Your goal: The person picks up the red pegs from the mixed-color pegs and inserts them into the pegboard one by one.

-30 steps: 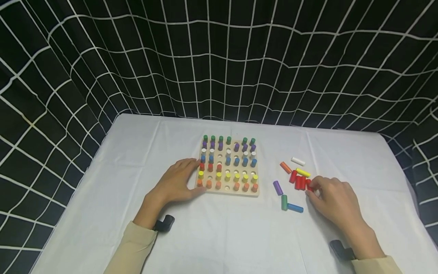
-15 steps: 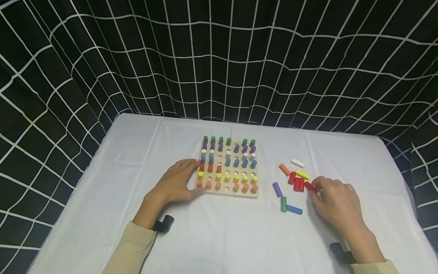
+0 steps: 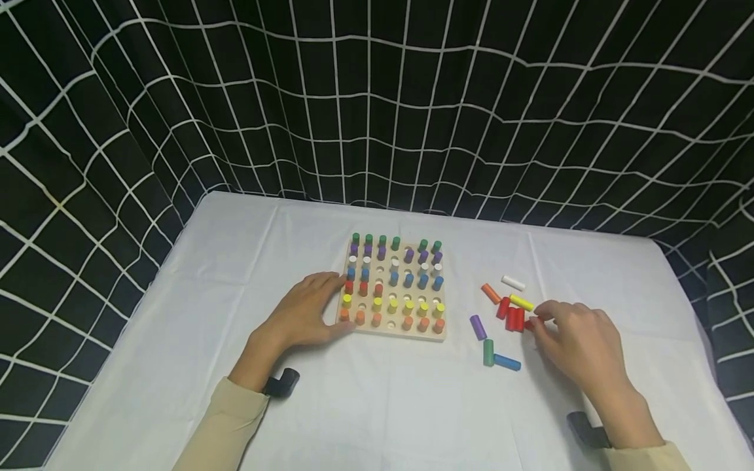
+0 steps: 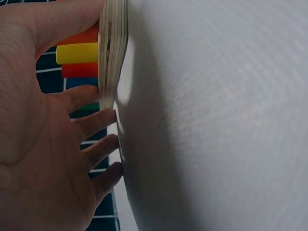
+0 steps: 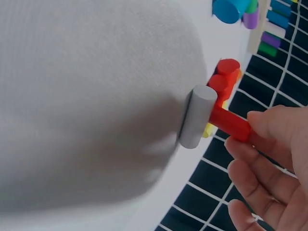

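Pegboard left — loose pegs right

The left sleeve is of plain beige cloth, lightly creased, with a straight edge short of the left hand, which is bare. Just beyond this sleeve's end sits a black wrist device, compact and angular. Well to the right of the left sleeve are a matching beige right sleeve, a bare right hand and a second black device, its finer form too small to make out.
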Demonstrator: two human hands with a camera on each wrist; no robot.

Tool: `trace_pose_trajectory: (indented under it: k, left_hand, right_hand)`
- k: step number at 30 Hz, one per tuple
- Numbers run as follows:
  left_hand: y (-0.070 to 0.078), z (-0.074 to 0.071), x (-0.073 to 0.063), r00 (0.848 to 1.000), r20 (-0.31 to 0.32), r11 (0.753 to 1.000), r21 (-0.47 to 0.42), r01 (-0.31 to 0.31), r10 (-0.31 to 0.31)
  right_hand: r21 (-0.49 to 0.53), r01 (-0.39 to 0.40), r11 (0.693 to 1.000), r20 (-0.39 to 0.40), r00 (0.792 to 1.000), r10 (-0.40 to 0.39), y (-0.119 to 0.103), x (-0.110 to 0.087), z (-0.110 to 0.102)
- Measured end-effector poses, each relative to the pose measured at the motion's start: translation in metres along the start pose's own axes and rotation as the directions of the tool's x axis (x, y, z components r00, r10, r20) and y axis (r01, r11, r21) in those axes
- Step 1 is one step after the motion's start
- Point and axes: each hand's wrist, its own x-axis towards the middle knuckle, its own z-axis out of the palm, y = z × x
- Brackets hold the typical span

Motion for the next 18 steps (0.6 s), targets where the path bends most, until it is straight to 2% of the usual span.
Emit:
trace_pose_trajectory:
  k: [10,18]
  left_hand:
    - [0.0016,-0.0021,-0.0007,1.0,-0.004,1.0,-0.009,-0.004,0.004]
    - [0.0017,0.0004,-0.0002,1.0,-0.002,1.0,-0.007,0.001,-0.001]
  right_hand:
    - [0.001,-0.02,1.0,0.029,0.999,0.02,-0.0013,-0.0038,0.0011]
    - [0.04,0.01,0.999,0.002,1.0,-0.01,0.0019,-0.0059,0.0028]
